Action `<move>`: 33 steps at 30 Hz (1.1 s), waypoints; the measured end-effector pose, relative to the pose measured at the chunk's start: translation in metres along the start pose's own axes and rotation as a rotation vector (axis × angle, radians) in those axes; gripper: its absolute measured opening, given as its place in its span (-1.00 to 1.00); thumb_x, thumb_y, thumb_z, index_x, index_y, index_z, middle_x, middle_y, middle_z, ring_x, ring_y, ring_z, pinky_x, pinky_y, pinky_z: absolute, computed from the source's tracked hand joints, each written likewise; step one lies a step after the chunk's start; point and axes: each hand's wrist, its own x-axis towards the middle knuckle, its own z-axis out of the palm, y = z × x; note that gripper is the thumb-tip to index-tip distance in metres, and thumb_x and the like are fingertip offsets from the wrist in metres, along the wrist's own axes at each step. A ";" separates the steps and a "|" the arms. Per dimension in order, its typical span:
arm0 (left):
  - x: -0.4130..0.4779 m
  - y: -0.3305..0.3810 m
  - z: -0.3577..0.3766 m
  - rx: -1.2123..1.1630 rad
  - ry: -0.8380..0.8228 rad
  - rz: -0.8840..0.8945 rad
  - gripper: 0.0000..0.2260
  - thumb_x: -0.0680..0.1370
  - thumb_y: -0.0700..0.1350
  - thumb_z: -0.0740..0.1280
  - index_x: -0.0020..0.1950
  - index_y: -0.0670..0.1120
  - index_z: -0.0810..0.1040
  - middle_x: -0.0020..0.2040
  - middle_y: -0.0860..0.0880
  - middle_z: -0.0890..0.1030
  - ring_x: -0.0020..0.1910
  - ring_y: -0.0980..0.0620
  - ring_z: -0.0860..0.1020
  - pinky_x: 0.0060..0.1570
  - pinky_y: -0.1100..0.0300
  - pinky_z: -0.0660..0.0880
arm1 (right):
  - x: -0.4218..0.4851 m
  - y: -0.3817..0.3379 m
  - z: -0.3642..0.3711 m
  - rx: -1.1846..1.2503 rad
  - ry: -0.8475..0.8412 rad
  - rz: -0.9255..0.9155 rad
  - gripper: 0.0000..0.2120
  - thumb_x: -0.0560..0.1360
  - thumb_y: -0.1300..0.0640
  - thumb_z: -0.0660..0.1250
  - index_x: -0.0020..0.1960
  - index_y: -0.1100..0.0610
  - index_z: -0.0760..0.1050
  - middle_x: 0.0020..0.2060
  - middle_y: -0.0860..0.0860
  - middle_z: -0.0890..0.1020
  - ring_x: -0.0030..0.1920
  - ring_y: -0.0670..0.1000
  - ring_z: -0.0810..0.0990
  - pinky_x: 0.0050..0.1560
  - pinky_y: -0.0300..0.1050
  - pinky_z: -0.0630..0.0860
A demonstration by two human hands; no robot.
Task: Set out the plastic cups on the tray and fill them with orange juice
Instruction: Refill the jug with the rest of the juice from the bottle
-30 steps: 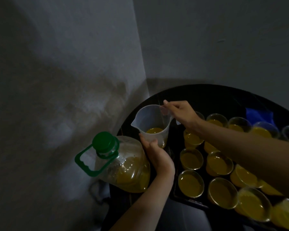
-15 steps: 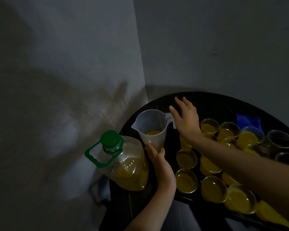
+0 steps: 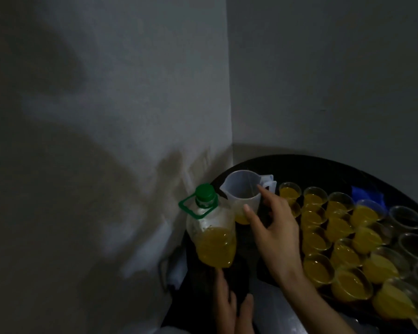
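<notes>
Head view: refill step; right hand spread at jug, left hand loose below capped bottle, table left edge; uncap next.

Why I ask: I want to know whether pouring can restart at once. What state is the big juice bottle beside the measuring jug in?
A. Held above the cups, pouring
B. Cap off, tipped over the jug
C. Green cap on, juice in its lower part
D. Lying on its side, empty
C: the green cap sits on the neck of the juice bottle, which stands by the measuring jug with juice only in its lower part.
</notes>
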 end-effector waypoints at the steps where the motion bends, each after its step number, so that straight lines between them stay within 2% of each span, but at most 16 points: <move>1: -0.003 0.001 -0.013 0.086 0.046 0.116 -0.10 0.36 -0.27 0.50 0.54 0.32 0.22 0.58 0.06 0.28 0.55 0.12 0.22 0.46 0.23 0.23 | -0.003 -0.012 0.006 -0.008 -0.043 -0.016 -0.44 0.48 -0.23 0.30 0.45 -0.13 0.35 0.28 -0.12 0.47 0.27 -0.19 0.45 0.21 -0.13 0.53; 2: 0.000 0.006 -0.021 0.183 0.112 0.213 -0.05 0.28 -0.10 0.58 0.50 0.45 0.20 0.60 0.08 0.25 0.57 0.11 0.21 0.52 0.14 0.23 | -0.003 -0.022 0.013 -0.018 -0.086 -0.038 -0.43 0.49 -0.20 0.32 0.46 -0.11 0.35 0.28 -0.11 0.48 0.27 -0.18 0.45 0.24 -0.11 0.52; 3: 0.004 0.014 -0.025 0.264 0.151 0.278 0.01 0.26 -0.03 0.62 0.52 0.45 0.14 0.62 0.11 0.17 0.59 0.12 0.15 0.56 0.03 0.19 | -0.002 -0.031 0.020 -0.033 -0.123 -0.058 -0.43 0.50 -0.17 0.34 0.47 -0.09 0.35 0.28 -0.11 0.48 0.27 -0.18 0.44 0.26 -0.12 0.51; 4: 0.010 0.027 -0.027 0.349 0.178 0.308 0.07 0.29 -0.03 0.65 0.58 0.35 0.05 0.63 0.15 0.06 0.60 0.15 0.06 0.59 -0.02 0.11 | 0.001 -0.039 0.027 -0.056 -0.153 -0.074 -0.42 0.50 -0.15 0.36 0.49 -0.08 0.34 0.29 -0.09 0.48 0.28 -0.17 0.43 0.28 -0.14 0.49; 6: 0.026 0.051 -0.026 0.511 0.157 0.330 0.15 0.34 -0.03 0.65 0.65 0.13 -0.11 0.56 0.23 -0.12 0.55 0.21 -0.11 0.57 0.06 -0.01 | 0.009 -0.051 0.040 -0.116 -0.202 -0.099 -0.39 0.50 -0.16 0.38 0.50 -0.07 0.33 0.31 -0.05 0.47 0.32 -0.07 0.41 0.31 -0.08 0.47; 9: 0.049 0.066 -0.025 0.623 0.043 0.466 0.17 0.32 0.12 0.62 0.65 0.03 -0.14 0.60 0.11 -0.22 0.58 0.15 -0.20 0.54 0.19 -0.12 | 0.022 -0.060 0.056 -0.214 -0.244 -0.101 -0.38 0.49 -0.14 0.40 0.48 0.02 0.36 0.29 0.00 0.46 0.30 0.01 0.44 0.31 0.00 0.49; 10: 0.056 0.067 -0.023 0.654 0.031 0.467 0.18 0.31 0.27 0.57 0.65 -0.01 -0.14 0.63 0.04 -0.21 0.61 0.11 -0.20 0.53 0.27 -0.20 | 0.026 -0.062 0.060 -0.249 -0.245 -0.094 -0.38 0.49 -0.13 0.42 0.47 0.05 0.38 0.27 0.02 0.46 0.28 0.02 0.45 0.29 0.00 0.51; 12: 0.072 0.063 -0.021 0.713 0.032 0.448 0.27 0.23 0.59 0.30 0.66 -0.08 -0.17 0.67 -0.06 -0.15 0.64 0.06 -0.16 0.52 0.32 -0.27 | 0.034 -0.066 0.067 -0.344 -0.248 -0.105 -0.43 0.46 -0.14 0.45 0.39 0.09 0.47 0.20 0.04 0.44 0.19 0.05 0.49 0.23 0.01 0.54; 14: 0.084 0.056 -0.020 0.738 0.031 0.427 0.31 0.17 0.71 0.14 0.66 -0.02 -0.24 0.68 -0.05 -0.15 0.65 0.03 -0.13 0.61 0.10 -0.12 | 0.038 -0.069 0.071 -0.433 -0.264 -0.138 -0.55 0.45 -0.13 0.47 0.22 0.11 0.54 0.14 0.04 0.43 0.09 0.05 0.51 0.15 0.01 0.57; 16: 0.083 0.053 -0.020 0.663 0.028 0.454 0.25 0.23 0.56 0.38 0.66 0.10 -0.25 0.68 -0.03 -0.06 0.64 0.04 -0.03 0.60 -0.02 0.06 | 0.041 -0.070 0.073 -0.485 -0.278 -0.154 -0.63 0.47 -0.06 0.47 0.17 0.12 0.54 0.15 0.05 0.43 0.08 0.05 0.53 0.14 -0.01 0.58; 19: 0.080 0.053 -0.019 0.589 0.050 0.458 0.22 0.31 0.14 0.63 0.63 0.22 -0.26 0.65 -0.02 0.08 0.58 0.09 0.11 0.49 0.14 0.13 | 0.044 -0.069 0.072 -0.507 -0.296 -0.157 -0.68 0.50 0.04 0.45 0.20 0.09 0.52 0.18 0.05 0.47 0.11 0.05 0.55 0.16 -0.07 0.56; 22: 0.082 0.055 -0.018 0.563 0.062 0.422 0.25 0.30 0.00 0.66 0.65 0.15 -0.23 0.62 -0.04 0.12 0.55 0.06 0.17 0.39 0.26 0.13 | 0.048 -0.068 0.069 -0.469 -0.296 -0.162 -0.71 0.48 0.07 0.47 0.17 0.06 0.53 0.12 0.00 0.51 0.06 -0.02 0.53 0.08 -0.16 0.53; 24: 0.084 0.051 -0.018 0.550 0.037 0.417 0.23 0.32 -0.03 0.65 0.66 0.12 -0.22 0.61 -0.04 0.13 0.48 0.20 0.17 0.34 0.35 0.11 | 0.052 -0.067 0.067 -0.453 -0.311 -0.168 -0.71 0.46 0.08 0.49 0.14 0.05 0.54 0.08 -0.02 0.52 0.01 -0.07 0.50 0.01 -0.21 0.50; 28: 0.090 0.042 -0.018 0.508 0.025 0.414 0.19 0.34 -0.10 0.64 0.66 0.12 -0.19 0.56 0.05 0.16 0.28 0.40 0.07 0.16 0.66 0.06 | 0.057 -0.066 0.066 -0.445 -0.337 -0.193 -0.70 0.44 0.08 0.51 0.13 0.05 0.55 0.06 -0.02 0.55 0.05 -0.04 0.54 0.10 -0.07 0.58; 30: 0.090 0.038 -0.019 0.493 0.063 0.413 0.20 0.33 -0.09 0.64 0.67 0.11 -0.19 0.54 0.16 0.13 0.37 0.39 0.08 0.23 0.62 0.04 | 0.058 -0.066 0.066 -0.449 -0.352 -0.201 -0.69 0.43 0.08 0.51 0.14 0.04 0.55 0.08 -0.03 0.56 0.08 -0.04 0.54 0.13 -0.07 0.57; 33: 0.093 0.030 -0.020 0.520 0.144 0.396 0.19 0.30 -0.02 0.65 0.68 0.01 -0.10 0.63 -0.01 0.17 0.57 0.05 0.19 0.43 0.28 0.13 | 0.061 -0.063 0.065 -0.477 -0.365 -0.235 -0.69 0.43 0.06 0.52 0.13 0.05 0.55 0.06 -0.03 0.56 0.06 -0.04 0.54 0.09 -0.14 0.54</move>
